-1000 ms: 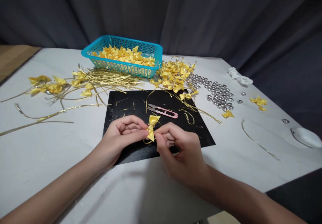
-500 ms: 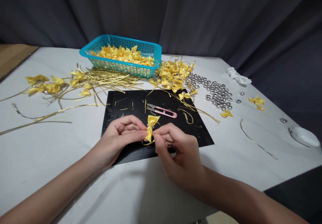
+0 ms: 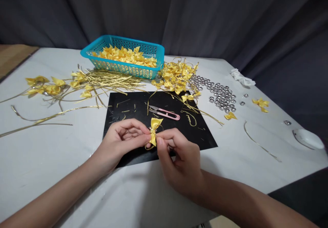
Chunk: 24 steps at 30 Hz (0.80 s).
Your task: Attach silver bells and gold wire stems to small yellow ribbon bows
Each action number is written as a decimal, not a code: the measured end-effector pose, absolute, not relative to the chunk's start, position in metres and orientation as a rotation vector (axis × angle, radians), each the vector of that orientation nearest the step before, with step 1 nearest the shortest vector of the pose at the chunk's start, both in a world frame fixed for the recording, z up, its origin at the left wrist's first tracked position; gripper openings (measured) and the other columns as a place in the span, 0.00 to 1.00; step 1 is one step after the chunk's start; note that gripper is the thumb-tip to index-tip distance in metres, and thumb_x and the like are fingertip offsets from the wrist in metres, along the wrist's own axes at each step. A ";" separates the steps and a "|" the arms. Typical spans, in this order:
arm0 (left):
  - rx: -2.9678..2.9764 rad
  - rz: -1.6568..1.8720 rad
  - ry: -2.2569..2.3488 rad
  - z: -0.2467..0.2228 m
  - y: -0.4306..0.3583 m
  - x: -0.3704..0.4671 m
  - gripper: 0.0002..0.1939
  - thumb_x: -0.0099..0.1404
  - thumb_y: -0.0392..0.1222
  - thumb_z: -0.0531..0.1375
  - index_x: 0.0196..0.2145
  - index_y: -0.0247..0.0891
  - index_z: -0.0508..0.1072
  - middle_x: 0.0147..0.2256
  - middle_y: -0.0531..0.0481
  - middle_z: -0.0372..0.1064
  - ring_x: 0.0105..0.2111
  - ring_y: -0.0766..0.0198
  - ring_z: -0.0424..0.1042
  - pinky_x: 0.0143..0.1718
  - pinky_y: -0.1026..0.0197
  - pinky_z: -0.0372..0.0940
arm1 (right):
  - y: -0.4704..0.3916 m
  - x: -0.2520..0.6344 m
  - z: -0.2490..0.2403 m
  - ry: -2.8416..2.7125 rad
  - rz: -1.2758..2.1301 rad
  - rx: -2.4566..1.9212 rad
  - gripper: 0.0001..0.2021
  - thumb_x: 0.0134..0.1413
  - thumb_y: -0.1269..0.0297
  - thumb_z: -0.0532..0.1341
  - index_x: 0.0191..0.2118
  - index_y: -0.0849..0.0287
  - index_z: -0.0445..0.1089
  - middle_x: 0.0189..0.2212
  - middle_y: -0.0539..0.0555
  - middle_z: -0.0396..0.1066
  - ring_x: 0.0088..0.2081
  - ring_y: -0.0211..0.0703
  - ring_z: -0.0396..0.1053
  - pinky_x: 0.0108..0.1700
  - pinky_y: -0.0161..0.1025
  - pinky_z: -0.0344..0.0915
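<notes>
A yellow ribbon bow (image 3: 155, 124) with gold cord looped around it is held upright above the black mat (image 3: 164, 153). My left hand (image 3: 125, 137) pinches the bow's left side between thumb and fingers. On the other side, my right hand (image 3: 179, 154) has its thumb and forefinger closed together at the bow's right edge; whether they grip cord or ribbon is too small to tell. Pink-handled thread snips (image 3: 166, 114) lie on the mat just beyond the bow, among short gold cord scraps.
Behind the mat stands a blue basket (image 3: 123, 65) of yellow bows. Gold cords (image 3: 110, 79), a heap of corded bows (image 3: 176, 74) and silver beads (image 3: 222, 96) spread beside it. A white mouse (image 3: 309, 138) lies far right.
Both hands and the bow have shifted very slightly, and the fingers remain closed at the bow. The other objects have stayed put.
</notes>
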<state>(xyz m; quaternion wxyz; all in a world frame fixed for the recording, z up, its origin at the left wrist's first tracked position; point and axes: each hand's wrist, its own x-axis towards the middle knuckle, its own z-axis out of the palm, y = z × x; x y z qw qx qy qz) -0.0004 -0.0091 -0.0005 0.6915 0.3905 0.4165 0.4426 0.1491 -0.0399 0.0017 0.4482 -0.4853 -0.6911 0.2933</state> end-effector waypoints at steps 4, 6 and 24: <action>0.858 0.981 0.943 0.001 -0.009 0.001 0.04 0.48 0.34 0.68 0.22 0.37 0.75 0.17 0.55 0.73 0.20 0.73 0.71 0.24 0.76 0.64 | -0.039 0.149 0.000 -1.716 0.695 -1.233 0.06 0.56 0.71 0.53 0.30 0.59 0.65 0.14 0.44 0.62 0.17 0.32 0.65 0.20 0.28 0.58; 0.851 0.974 0.955 0.002 -0.010 0.001 0.04 0.48 0.34 0.67 0.22 0.37 0.75 0.18 0.55 0.73 0.20 0.72 0.71 0.24 0.75 0.65 | -0.039 0.149 -0.001 -1.719 0.696 -1.243 0.06 0.55 0.71 0.53 0.30 0.58 0.65 0.14 0.44 0.64 0.17 0.32 0.65 0.20 0.28 0.58; 0.926 0.980 0.947 0.001 -0.013 0.001 0.06 0.51 0.36 0.66 0.28 0.38 0.73 0.22 0.56 0.75 0.23 0.71 0.73 0.27 0.74 0.66 | -0.039 0.148 -0.001 -1.754 0.593 -1.233 0.05 0.54 0.72 0.53 0.30 0.58 0.64 0.15 0.45 0.65 0.16 0.31 0.63 0.20 0.27 0.58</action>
